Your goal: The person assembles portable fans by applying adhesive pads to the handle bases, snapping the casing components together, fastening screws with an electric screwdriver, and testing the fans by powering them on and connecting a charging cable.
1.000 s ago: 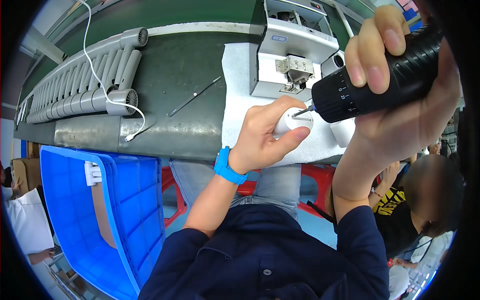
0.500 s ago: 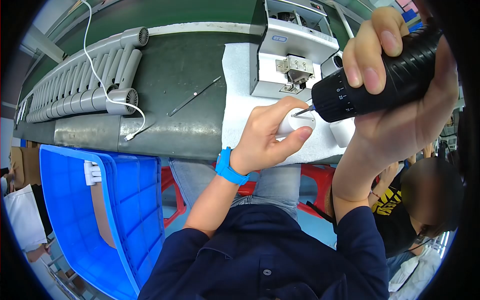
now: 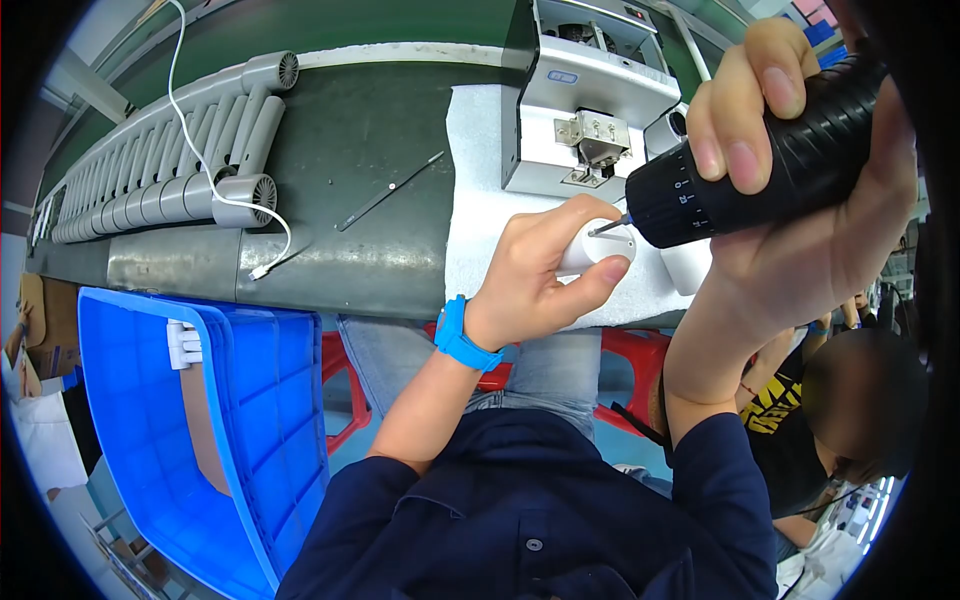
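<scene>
My left hand [image 3: 545,270] is closed around a small white round part [image 3: 612,250], thumb in front and fingers behind. In my right hand [image 3: 790,190] is a black electric screwdriver [image 3: 665,195], gripped around its body and tilted down to the left. Its thin bit meets the top face of the white part near a hole; whether a screw is under the tip I cannot make out. Just behind stands a metal machine [image 3: 590,120] with a small bracket on its front. To the right of the white part, another white cylindrical piece [image 3: 687,265] sits partly behind my right wrist.
A white mat [image 3: 475,200] covers part of the dark green table [image 3: 380,120]. A thin rod [image 3: 390,191], a white cable [image 3: 262,270] and a rack of grey tubes [image 3: 180,165] lie to the left. A blue bin [image 3: 265,400] stands below. A co-worker [image 3: 790,420] sits at right.
Both hands, the white part and the screwdriver stay almost in place, with only a very slight shift. The co-worker at right has moved a little.
</scene>
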### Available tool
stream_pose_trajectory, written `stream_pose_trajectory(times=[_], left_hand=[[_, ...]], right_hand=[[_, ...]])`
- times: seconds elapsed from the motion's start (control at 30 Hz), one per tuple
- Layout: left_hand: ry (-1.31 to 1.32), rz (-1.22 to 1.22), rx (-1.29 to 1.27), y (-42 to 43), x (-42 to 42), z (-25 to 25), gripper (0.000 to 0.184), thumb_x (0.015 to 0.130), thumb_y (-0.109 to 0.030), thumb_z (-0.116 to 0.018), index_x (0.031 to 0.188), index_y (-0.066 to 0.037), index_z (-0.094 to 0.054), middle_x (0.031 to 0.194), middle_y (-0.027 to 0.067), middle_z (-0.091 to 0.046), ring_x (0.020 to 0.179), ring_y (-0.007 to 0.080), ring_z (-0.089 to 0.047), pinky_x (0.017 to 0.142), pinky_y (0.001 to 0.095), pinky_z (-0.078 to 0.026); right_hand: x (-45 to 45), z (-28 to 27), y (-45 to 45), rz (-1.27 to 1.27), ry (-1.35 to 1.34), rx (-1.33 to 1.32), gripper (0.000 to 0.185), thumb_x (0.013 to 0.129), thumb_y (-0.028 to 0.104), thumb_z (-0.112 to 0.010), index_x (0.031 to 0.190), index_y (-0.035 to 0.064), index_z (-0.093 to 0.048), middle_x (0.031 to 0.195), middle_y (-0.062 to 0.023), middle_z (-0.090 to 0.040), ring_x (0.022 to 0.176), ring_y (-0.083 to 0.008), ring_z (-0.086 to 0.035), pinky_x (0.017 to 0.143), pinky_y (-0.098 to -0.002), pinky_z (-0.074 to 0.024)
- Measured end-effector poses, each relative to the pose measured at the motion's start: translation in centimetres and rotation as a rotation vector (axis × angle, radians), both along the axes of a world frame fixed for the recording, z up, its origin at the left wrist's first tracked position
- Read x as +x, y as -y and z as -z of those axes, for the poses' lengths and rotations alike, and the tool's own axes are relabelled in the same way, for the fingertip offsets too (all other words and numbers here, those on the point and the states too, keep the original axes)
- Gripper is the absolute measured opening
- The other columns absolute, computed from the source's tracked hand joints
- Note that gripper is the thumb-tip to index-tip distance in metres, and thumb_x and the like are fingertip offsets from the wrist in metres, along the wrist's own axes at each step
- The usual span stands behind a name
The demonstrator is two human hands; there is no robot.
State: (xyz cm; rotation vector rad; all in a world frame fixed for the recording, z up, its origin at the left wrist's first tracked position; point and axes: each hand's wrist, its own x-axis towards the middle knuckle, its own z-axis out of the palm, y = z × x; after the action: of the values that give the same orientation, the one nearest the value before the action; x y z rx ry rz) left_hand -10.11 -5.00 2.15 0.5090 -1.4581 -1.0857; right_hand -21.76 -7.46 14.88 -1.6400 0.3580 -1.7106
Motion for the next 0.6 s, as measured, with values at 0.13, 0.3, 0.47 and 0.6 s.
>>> stream_pose_trajectory(times=[0.13,0.3,0.47,0.6], left_hand=[[-0.003,-0.013,-0.01,0.1,-0.16,0.05,0.028,0.078,-0.013,-0.067,0.1,0.001,-0.057,0.075,0.0139,-0.061,0.06,0.0282,-0.06,0.055,0.0292,-0.045],[0.009,-0.01,-0.003,0.24,-0.3,0.22,0.028,0.077,-0.013,-0.067,0.1,0.0,-0.057,0.071,0.0141,-0.06,0.058,0.0289,-0.06,0.054,0.0297,-0.045],[0.008,-0.027,-0.026,0.38,-0.43,0.34,0.027,0.077,-0.013,-0.067,0.099,0.0,-0.057,0.069,0.014,-0.06,0.057,0.029,-0.059,0.053,0.0301,-0.044],[-0.006,-0.031,-0.033,0.41,-0.48,0.39,0.027,0.077,-0.013,-0.067,0.099,-0.001,-0.057,0.069,0.014,-0.059,0.056,0.0287,-0.058,0.053,0.0301,-0.044]], right_hand=[[0.0,0.03,0.08,0.0,-0.008,-0.004,0.039,0.095,0.029,-0.038,0.117,-0.0021,-0.044,0.08,-0.0098,-0.045,0.055,-0.0153,-0.048,0.053,-0.0276,-0.0415],[0.02,0.22,0.27,-0.007,-0.016,-0.01,0.039,0.094,0.029,-0.038,0.117,-0.0021,-0.044,0.08,-0.0099,-0.045,0.055,-0.0152,-0.047,0.054,-0.0275,-0.0411],[0.25,0.37,0.24,-0.009,-0.026,-0.015,0.039,0.094,0.029,-0.038,0.116,-0.0021,-0.044,0.081,-0.01,-0.045,0.056,-0.0151,-0.047,0.055,-0.0275,-0.0407],[0.44,0.31,0.15,-0.01,-0.037,-0.021,0.039,0.094,0.029,-0.038,0.116,-0.0021,-0.044,0.082,-0.01,-0.044,0.057,-0.015,-0.047,0.056,-0.0275,-0.0404]])
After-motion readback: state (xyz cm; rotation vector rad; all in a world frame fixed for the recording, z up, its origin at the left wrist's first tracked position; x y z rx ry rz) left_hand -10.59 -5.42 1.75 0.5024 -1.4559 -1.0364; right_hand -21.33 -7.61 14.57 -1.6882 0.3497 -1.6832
